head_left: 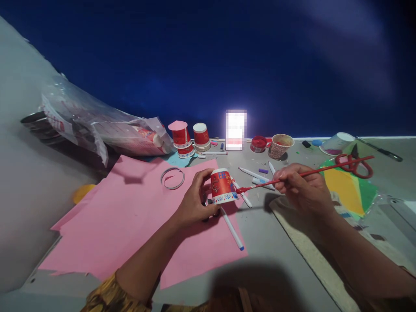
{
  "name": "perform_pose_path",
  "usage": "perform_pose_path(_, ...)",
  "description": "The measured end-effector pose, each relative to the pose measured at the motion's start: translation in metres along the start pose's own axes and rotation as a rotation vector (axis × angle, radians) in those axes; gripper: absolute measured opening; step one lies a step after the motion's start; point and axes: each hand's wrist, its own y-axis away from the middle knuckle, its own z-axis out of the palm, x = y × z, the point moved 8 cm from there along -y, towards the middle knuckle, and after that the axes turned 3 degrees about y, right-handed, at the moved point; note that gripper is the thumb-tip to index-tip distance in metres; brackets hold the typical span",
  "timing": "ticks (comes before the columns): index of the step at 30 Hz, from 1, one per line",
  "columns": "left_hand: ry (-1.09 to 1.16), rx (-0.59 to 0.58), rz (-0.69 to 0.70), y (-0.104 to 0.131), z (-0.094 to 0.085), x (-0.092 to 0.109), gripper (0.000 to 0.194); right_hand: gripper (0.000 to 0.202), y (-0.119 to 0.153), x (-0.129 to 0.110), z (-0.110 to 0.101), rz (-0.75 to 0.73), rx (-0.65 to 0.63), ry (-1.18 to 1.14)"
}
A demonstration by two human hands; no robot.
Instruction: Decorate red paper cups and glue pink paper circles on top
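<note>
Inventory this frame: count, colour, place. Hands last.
held cup: 1, red, centre
brush: 1, red, right of cup
paper sheets: several, pink, left
ring: 1, grey, on paper
standing cups: 2+, red, back left
bag: 1, clear, back left
paint pot: 1, red, back
speckled cup: 1, pale, beside pot
white cup: 1, white, back right
scissors: 1, red-handled, right
coloured sheets: several, yellow/green, right
markers: several, white, centre
cloth: 1, beige, right
table: 1, grey, below
backdrop: 1, blue, behind
left hand: 1, on cup
right hand: 1, on brush
</note>
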Motion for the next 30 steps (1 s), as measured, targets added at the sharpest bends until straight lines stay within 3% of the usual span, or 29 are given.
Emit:
perform_pose_path(14,-0.067,0.017,0.021,0.000,-0.004,-0.003,0.082,0.027,0.009,0.006,0.005,0.039,-0.026,0.064)
perform_pose_path(19,-0.327,0.137,0.141,-0.001,-0.017,0.003,0.081,0.032,-0.001,0.008,-0.001,0.027,-0.027,0.030)
perform_pose_path(24,-0.513,0.135,0.250,-0.002,-0.020,0.001,0.089,0.036,-0.004,0.014,-0.014,0.041,0.077,0.081)
perform_pose_path(27,-0.520,0.154,0.321,-0.002,-0.022,0.004,0.090,0.037,-0.013,0.003,-0.029,0.011,0.177,0.203)
perform_pose_path(30,-0.504,0.187,0.296,-0.003,-0.026,0.004,0.085,0.038,-0.041,-0.027,-0.044,-0.080,0.242,0.409)
